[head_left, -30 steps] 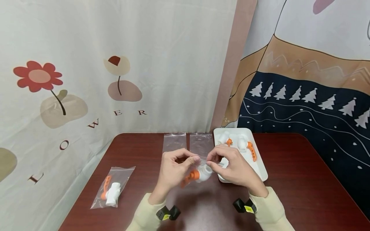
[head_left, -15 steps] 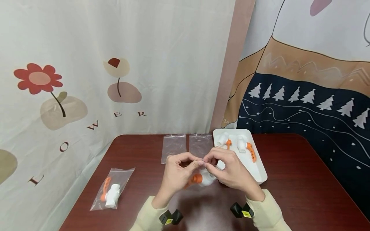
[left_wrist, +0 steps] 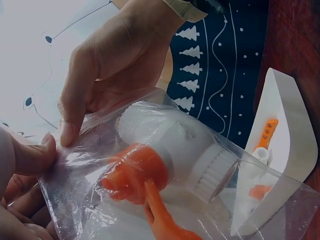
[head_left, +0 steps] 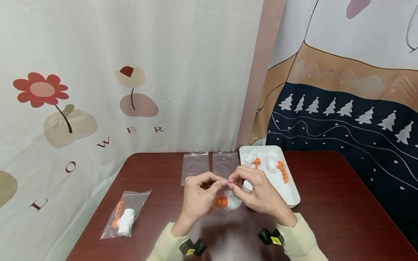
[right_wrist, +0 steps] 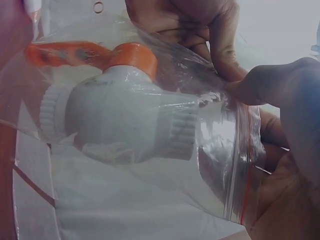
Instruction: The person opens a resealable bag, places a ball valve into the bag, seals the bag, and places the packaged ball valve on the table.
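Observation:
Between my two hands hangs a clear zip-lock bag (right_wrist: pixel 220 165) holding a white ball valve (right_wrist: pixel 125 115) with an orange handle (right_wrist: pixel 75 54). My left hand (head_left: pixel 198 195) pinches the bag's top edge between thumb and fingers. Right beside it, my right hand (head_left: pixel 261 190) pinches the same edge, the fingertips of both hands close together. A red line runs along the zip strip (right_wrist: pixel 242 170) in the right wrist view. In the left wrist view the ball valve (left_wrist: pixel 170 145) lies inside the film, below the fingers. The head view shows the bag partly hidden by the hands.
A white tray (head_left: pixel 292 194) at the back right holds a ball valve (head_left: pixel 271 164) with an orange handle and another valve (head_left: pixel 250 157). Two flat clear bags (head_left: pixel 195 165) lie at the table's back. On the left lies a bagged ball valve (head_left: pixel 126 222).
My hands have come together along the bag's top edge; the right hand moved left toward the left hand. In the last half second they stay nearly in place.

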`<move>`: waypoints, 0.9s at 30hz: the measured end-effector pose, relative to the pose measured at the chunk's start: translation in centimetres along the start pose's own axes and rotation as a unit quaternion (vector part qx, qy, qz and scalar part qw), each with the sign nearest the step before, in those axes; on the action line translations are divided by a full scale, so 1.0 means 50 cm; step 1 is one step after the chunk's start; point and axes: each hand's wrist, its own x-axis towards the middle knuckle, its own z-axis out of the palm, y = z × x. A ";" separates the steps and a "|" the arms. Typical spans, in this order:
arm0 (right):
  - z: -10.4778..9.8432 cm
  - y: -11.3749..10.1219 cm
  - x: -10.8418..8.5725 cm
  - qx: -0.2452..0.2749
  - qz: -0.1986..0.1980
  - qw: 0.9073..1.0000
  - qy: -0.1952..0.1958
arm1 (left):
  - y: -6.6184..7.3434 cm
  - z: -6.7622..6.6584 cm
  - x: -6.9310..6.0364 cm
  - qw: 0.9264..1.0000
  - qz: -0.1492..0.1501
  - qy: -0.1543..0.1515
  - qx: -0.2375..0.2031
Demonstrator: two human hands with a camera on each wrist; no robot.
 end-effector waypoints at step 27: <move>-0.051 0.022 -0.006 -0.035 0.019 0.999 -0.013 | 0.011 -0.062 0.026 0.994 -0.069 0.076 -0.048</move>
